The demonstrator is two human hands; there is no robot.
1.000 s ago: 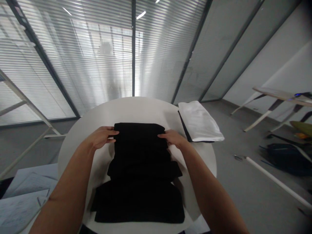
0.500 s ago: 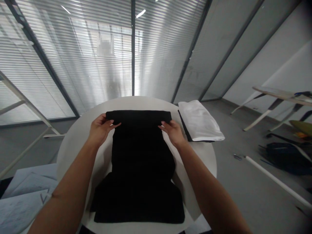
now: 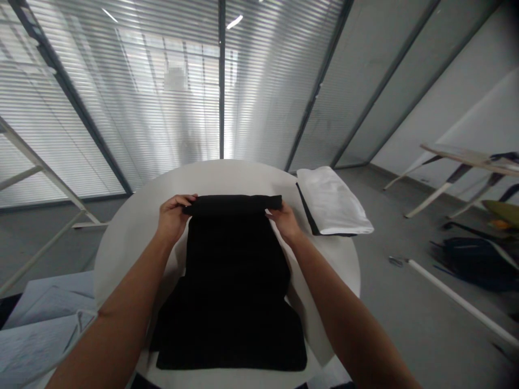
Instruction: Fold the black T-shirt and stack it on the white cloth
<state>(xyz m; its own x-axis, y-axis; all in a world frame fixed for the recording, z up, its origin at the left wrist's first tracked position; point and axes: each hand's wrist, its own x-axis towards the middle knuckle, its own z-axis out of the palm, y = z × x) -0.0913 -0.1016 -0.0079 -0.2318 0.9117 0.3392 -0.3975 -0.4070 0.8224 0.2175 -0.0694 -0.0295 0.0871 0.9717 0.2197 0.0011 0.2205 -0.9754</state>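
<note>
Centre stage, one black cloth (image 3: 237, 275), spread on the round white table (image 3: 132, 237), reaching from close to the near rim to beyond the middle. Long axis running straight away from the wearer, near side to far side. Narrower through the middle, flaring wide at the near end, with a stepped double edge at the lower left. Up at the far end, doubled over into one thick band, lying crosswise, left to right; raised or resting, cannot tell.

And on that band, two hands at work! Left hand (image 3: 174, 217), grip closed on the left end, fingers wrapped about the corner. Right hand (image 3: 285, 219), grip closed on the right end, thumb on the near side. Both forearms stretched forward, one along each side of the cloth.

Just beyond the right hand, near the table's right rim: one white folded cloth (image 3: 332, 200), flat, on top of one black layer (image 3: 307, 212) peeping out along the left and near edges.

Further out, down at the lower left, several pale sheets (image 3: 40, 346), overlapping. Over to the right, on the grey floor (image 3: 377, 232), one long white pole (image 3: 454, 300), and past that one dark bag-like bundle (image 3: 478, 265), contents hidden. Behind that, one second table (image 3: 454, 154). Across the back, slatted blinds (image 3: 141, 119) behind dark-framed panels.
</note>
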